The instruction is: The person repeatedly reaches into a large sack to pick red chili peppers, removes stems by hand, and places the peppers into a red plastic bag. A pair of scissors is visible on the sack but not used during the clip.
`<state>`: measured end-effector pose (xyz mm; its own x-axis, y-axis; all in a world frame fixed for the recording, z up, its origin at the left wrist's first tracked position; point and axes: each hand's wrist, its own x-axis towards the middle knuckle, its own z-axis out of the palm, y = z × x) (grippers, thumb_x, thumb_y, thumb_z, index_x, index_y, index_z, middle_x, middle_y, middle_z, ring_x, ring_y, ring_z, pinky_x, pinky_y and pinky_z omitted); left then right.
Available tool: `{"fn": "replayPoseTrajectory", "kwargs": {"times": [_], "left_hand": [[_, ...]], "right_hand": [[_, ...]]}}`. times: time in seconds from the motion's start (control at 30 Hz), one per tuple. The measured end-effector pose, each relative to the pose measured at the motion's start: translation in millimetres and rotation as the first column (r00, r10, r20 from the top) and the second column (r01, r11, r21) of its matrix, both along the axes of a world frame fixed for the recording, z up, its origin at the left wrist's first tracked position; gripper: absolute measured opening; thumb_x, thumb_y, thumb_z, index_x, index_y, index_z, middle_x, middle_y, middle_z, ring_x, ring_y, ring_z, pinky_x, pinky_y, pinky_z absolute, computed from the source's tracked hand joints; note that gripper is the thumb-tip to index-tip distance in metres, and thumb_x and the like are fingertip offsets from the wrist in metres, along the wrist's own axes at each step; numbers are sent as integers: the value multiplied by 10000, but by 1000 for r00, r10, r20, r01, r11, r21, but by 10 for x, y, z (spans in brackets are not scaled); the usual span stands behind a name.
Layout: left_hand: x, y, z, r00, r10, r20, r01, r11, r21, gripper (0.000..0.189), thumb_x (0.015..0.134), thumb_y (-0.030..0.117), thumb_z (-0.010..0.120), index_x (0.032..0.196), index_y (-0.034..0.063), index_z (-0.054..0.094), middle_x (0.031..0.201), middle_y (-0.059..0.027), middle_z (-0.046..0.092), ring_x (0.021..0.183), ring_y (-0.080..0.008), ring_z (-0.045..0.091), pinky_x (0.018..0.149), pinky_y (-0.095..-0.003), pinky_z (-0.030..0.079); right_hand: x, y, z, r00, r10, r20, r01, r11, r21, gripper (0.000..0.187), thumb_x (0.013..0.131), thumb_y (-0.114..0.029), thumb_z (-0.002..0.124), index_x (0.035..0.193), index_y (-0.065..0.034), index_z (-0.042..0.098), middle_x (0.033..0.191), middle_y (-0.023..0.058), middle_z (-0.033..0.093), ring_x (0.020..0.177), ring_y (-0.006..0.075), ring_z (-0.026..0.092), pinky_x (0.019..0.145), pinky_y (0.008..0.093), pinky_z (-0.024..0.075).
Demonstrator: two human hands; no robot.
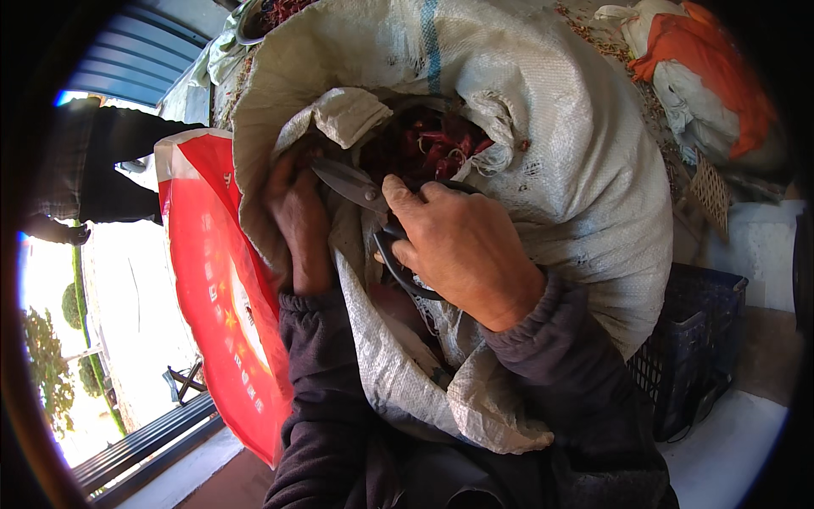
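Note:
A large white woven sack [591, 146] stands before me, its mouth partly parted and showing dried red chili peppers [439, 143]. My right hand [458, 245] holds black-handled scissors [350, 183] over the sack's mouth. The blades point left, towards my left hand [299, 210]. That hand is inside the folds at the left side of the sack, its fingers in shadow by the blade tips. Whether they grip the sack cloth cannot be told. A folded flap of the sack lies just above them.
A red printed bag [222, 286] stands against the sack's left side. A person in dark clothes [108, 159] is at the far left. A dark blue plastic crate [693, 343] sits at the right, below an orange and white sack [706, 83]. A bowl of chilies [273, 16] is at the top.

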<state>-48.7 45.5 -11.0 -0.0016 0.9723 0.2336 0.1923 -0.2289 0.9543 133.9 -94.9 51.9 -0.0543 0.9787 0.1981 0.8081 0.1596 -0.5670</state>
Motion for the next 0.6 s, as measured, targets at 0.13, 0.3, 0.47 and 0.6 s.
{"fn": "replayPoseTrajectory", "kwargs": {"times": [0.13,0.3,0.47,0.6], "left_hand": [[16,-19,-3,994,-2,110,7,999,-46,397,832,-67,533,1178,-38,727,1092,-95,726,1010,-173,663,945,-287,501],[-11,-5,-31,996,7,92,-3,999,-42,408,827,-94,528,1177,-33,730,1080,-84,724,1009,-161,657,941,-282,501],[-23,-2,-85,992,-2,130,7,999,-33,402,831,-94,524,1168,-30,733,1073,-81,725,1008,-160,656,939,-281,500],[-23,-18,-97,998,-6,59,4,1000,31,390,845,-101,504,1154,-35,733,1072,-89,729,1009,-166,659,943,-286,499]], "right_hand": [[18,-1,15,999,4,-32,-4,1000,-12,598,813,-200,791,1342,-15,581,867,160,653,764,355,691,668,441,567],[29,-14,19,999,12,-38,-12,1000,-10,593,815,-203,789,1338,-13,584,866,162,651,766,359,691,671,446,565],[45,-24,35,999,21,-47,-23,999,-31,590,824,-197,781,1346,-8,580,876,173,653,775,364,692,681,451,564],[52,-26,33,999,23,-37,-25,999,-45,587,834,-198,772,1352,-4,575,891,187,659,785,370,692,691,457,563]]}}
